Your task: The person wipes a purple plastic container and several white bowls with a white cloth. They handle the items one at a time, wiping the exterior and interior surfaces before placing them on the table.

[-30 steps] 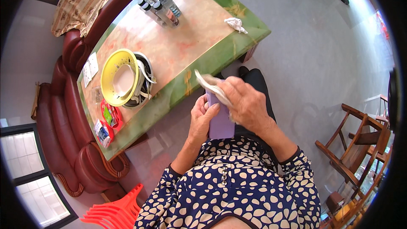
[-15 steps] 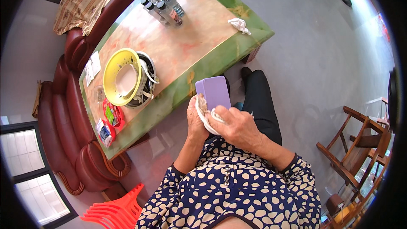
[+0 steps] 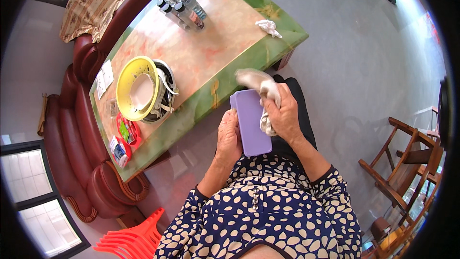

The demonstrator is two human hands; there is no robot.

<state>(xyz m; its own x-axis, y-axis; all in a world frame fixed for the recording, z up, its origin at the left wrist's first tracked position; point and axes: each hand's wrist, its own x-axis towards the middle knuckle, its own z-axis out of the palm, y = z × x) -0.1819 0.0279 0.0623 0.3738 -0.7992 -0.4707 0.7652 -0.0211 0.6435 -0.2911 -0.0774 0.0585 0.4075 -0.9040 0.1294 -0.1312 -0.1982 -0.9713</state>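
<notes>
A purple rectangular box (image 3: 252, 124) is held in front of my body, its flat side facing up. My left hand (image 3: 228, 135) grips it along the left edge, thumb on top and the other fingers mostly hidden. Bunched in my right hand (image 3: 286, 115) is a whitish cloth (image 3: 268, 93), at the box's upper right edge. One end of the cloth flares out past the box's top, blurred by motion, and another part hangs along the box's right side.
Beyond stands a green-bordered stone table (image 3: 211, 91). On it are a yellow basin (image 3: 125, 74), several black-capped bottles (image 3: 184, 12), a crumpled white tissue (image 3: 269, 28) and red containers (image 3: 128, 132). A brown sofa (image 3: 72, 129), red plastic chairs (image 3: 132, 235) and a wooden chair (image 3: 400, 163) surround me.
My right hand has moved up and right with the cloth, off the box's near end. The box now shows its whole top face, and my left hand holds its side rather than the cloth.
</notes>
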